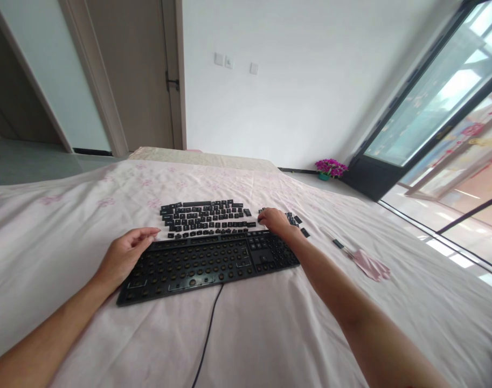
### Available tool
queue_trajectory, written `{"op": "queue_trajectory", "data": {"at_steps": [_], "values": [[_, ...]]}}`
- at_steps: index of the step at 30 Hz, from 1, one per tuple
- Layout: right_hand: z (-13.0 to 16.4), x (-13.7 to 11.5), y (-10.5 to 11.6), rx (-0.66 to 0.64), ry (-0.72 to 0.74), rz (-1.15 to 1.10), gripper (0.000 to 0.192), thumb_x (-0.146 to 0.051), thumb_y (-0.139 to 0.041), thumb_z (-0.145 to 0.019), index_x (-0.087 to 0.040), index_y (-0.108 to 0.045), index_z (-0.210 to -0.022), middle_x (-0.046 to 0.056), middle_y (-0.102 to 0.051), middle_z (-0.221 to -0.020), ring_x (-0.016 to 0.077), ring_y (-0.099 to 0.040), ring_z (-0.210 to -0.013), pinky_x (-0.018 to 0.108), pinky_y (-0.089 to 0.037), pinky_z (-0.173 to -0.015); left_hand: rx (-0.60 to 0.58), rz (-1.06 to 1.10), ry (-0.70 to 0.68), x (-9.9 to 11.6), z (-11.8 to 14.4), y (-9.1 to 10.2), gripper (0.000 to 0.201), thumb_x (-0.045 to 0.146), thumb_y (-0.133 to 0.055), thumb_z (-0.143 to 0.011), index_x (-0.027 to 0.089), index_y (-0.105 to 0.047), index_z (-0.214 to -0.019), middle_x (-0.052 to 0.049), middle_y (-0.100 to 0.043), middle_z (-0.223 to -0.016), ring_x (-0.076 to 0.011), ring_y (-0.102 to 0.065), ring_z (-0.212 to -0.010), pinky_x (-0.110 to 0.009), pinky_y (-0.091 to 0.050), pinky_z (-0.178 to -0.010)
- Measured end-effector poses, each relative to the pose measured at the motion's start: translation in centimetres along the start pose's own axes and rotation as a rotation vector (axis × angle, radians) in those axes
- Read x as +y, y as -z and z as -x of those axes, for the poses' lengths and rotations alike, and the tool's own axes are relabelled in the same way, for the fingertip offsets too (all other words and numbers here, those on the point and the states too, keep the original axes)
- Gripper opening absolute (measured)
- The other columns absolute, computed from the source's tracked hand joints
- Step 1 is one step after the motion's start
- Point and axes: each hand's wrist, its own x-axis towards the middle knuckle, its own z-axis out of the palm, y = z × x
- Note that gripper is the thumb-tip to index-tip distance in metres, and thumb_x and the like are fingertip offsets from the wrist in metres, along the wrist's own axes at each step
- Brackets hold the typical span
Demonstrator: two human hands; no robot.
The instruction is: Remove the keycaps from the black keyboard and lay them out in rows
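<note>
A black keyboard (205,265) with its keycaps taken off lies on a pale pink sheet, its cable (207,337) running toward me. Rows of loose black keycaps (205,218) are laid out just beyond it. My left hand (124,256) rests at the keyboard's left end, fingers slightly curled, holding nothing that I can see. My right hand (275,221) reaches past the keyboard's right end and is down on the keycaps there. Its fingertips are hidden, so I cannot tell whether it grips one.
A small dark tool (338,243) and a pink cloth (371,265) lie to the right on the sheet (270,323). A pot of purple flowers (330,168) stands on the floor by the glass door (431,108). A wooden door (136,75) is at the back left.
</note>
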Motion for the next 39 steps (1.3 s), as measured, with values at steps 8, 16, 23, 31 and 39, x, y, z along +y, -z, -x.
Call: {"op": "queue_trajectory", "data": {"at_steps": [8, 16, 23, 31, 39], "values": [[5.9, -1.8, 2.9, 0.208, 0.198, -0.199, 0.019, -0.026, -0.062, -0.087, -0.025, -0.073, -0.102, 0.002, -0.07, -0.103, 0.0175, -0.063, -0.091, 0.025, -0.043, -0.079, 0.0, 0.01, -0.004, 0.2, 0.2, 0.0, 0.049, 0.055, -0.065, -0.077, 0.021, -0.068, -0.112, -0.005, -0.074, -0.099, -0.0204, -0.069, -0.086, -0.024, -0.052, -0.069], [14.0, -4.4, 3.4, 0.147, 0.382, -0.331, 0.017, -0.021, -0.066, -0.086, -0.025, -0.075, -0.099, 0.002, -0.067, -0.092, 0.0161, -0.061, -0.087, 0.025, -0.045, -0.074, -0.002, 0.022, -0.023, -0.2, 0.0, 0.0, 0.049, 0.054, -0.065, -0.077, 0.021, -0.069, -0.112, -0.006, -0.074, -0.1, -0.021, -0.069, -0.086, -0.025, -0.052, -0.07], [15.3, -4.5, 2.4, 0.1, 0.422, -0.244, 0.013, -0.023, -0.068, -0.085, -0.025, -0.077, -0.095, 0.003, -0.065, -0.083, 0.0165, -0.059, -0.083, 0.026, -0.045, -0.074, 0.006, 0.02, -0.025, 0.0, 0.1, -0.1, 0.051, 0.055, -0.065, -0.076, 0.02, -0.069, -0.112, -0.007, -0.074, -0.101, -0.0221, -0.069, -0.088, -0.026, -0.053, -0.071], [15.3, -4.4, 2.1, 0.074, 0.419, -0.242, 0.014, -0.027, -0.065, -0.088, -0.026, -0.077, -0.094, 0.003, -0.066, -0.083, 0.0171, -0.059, -0.083, 0.026, -0.043, -0.074, 0.01, 0.026, -0.009, 0.2, 0.3, -0.1, 0.048, 0.054, -0.066, -0.076, 0.021, -0.07, -0.111, -0.006, -0.074, -0.1, -0.0207, -0.069, -0.086, -0.024, -0.052, -0.069], [14.5, -4.1, 1.4, 0.015, 0.307, -0.415, 0.01, -0.02, -0.069, -0.082, -0.025, -0.078, -0.085, 0.0, -0.067, -0.081, 0.0157, -0.062, -0.081, 0.024, -0.043, -0.069, 0.016, 0.01, -0.018, 0.5, 0.3, -0.1, 0.049, 0.055, -0.066, -0.075, 0.02, -0.07, -0.11, -0.006, -0.075, -0.096, -0.0209, -0.069, -0.083, -0.024, -0.052, -0.066]]}}
